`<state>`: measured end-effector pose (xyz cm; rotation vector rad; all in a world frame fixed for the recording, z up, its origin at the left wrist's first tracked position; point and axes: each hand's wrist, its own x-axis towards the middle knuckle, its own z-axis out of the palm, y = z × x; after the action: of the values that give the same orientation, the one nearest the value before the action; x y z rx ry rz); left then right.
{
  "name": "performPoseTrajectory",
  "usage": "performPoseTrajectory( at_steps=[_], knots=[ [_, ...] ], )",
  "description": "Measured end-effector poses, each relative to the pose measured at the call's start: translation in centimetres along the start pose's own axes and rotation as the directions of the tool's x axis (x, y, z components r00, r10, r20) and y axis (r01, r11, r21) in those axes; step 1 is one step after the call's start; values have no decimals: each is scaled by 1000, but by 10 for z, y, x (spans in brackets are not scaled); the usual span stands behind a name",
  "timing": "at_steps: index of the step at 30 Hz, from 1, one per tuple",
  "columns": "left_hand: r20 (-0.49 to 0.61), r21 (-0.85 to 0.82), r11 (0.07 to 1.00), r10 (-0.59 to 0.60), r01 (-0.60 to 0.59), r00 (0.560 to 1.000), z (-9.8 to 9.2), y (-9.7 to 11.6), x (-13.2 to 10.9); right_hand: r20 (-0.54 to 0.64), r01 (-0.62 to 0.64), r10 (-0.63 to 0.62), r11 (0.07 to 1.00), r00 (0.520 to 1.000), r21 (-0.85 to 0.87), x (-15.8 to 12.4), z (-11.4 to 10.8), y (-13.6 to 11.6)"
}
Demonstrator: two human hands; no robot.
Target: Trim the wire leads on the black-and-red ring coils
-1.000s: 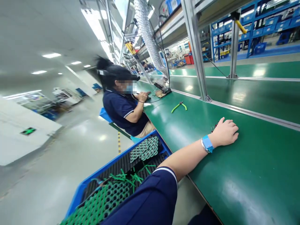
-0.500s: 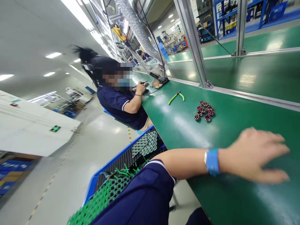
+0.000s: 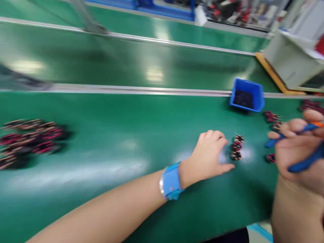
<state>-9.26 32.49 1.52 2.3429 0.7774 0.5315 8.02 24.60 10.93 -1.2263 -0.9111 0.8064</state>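
My left hand [image 3: 209, 155], with a blue band at the wrist, reaches low over the green table [image 3: 101, 111]. Its thumb and fingers are apart and nothing is between them. Just beyond the fingertips stands a short row of small round wound coils [image 3: 237, 147], like motor stators, with black, red and copper parts. At the right edge my right hand [image 3: 301, 155], palm turned up, is closed around blue-handled pliers [image 3: 307, 162] with a touch of orange. Their jaws are out of view. More coils [image 3: 271, 116] lie beside and partly behind this hand.
A blurred heap of coils [image 3: 30, 140] lies at the left. Against the metal rail [image 3: 141, 90] sits a blue bin [image 3: 246, 94] holding dark pieces. A pale box-shaped machine [image 3: 291, 60] on an orange-edged base stands at the back right.
The view has swung right and down, away from the co-worker and the green pliers. My left hand is now beside the row of coils, and my right hand with blue-handled pliers has come into view.
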Motion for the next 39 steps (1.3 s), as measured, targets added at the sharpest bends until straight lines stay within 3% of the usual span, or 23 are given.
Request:
performPoseTrajectory(
  at_steps=[2, 3, 8, 12, 16, 22, 26, 29, 31, 33, 36, 39],
  knots=[
    [14, -9, 1000, -11, 11, 1000, 6, 5, 5, -136, 104, -86, 986, 987, 131, 7, 7, 0],
    [21, -5, 1000, -23, 23, 1000, 8, 10, 6, -161, 128, -108, 985, 981, 119, 11, 11, 2],
    [17, 39, 997, -69, 68, 997, 12, 24, 7, -190, 89, -66, 989, 980, 116, 17, 18, 15],
    [19, 34, 999, -38, 37, 999, 7, 19, 3, -104, 7, 13, 983, 994, 184, 16, 18, 24],
    [-10, 78, 995, -60, 61, 998, 3, 23, -1, 3, -97, 97, 991, 995, 93, 12, 25, 31],
    [-39, 140, 988, -52, 57, 998, 22, 38, 12, -50, -31, 35, 995, 998, 92, 10, 26, 36],
    [-105, -95, 994, -58, 48, 993, 14, 25, -5, 27, -117, 118, 992, 993, -47, 7, 20, 38],
    [-244, -313, 950, -77, -3, 967, -5, 8, -34, 244, -218, 303, 922, 921, -320, -2, 29, 46],
    [-313, -336, 940, -50, -61, 948, -16, 0, -53, 384, -198, 378, 880, 842, -432, -11, 42, 54],
    [-345, -314, 944, -17, -99, 938, -25, -7, -65, 466, -173, 384, 885, 797, -433, -19, 56, 61],
    [-310, -300, 953, -64, -34, 948, -35, -11, -71, 464, -246, 399, 901, 791, -356, -24, 71, 70],
    [-182, -334, 936, -176, 108, 967, -42, -11, -71, 410, -367, 457, 886, 789, -282, -23, 74, 72]
  ],
)
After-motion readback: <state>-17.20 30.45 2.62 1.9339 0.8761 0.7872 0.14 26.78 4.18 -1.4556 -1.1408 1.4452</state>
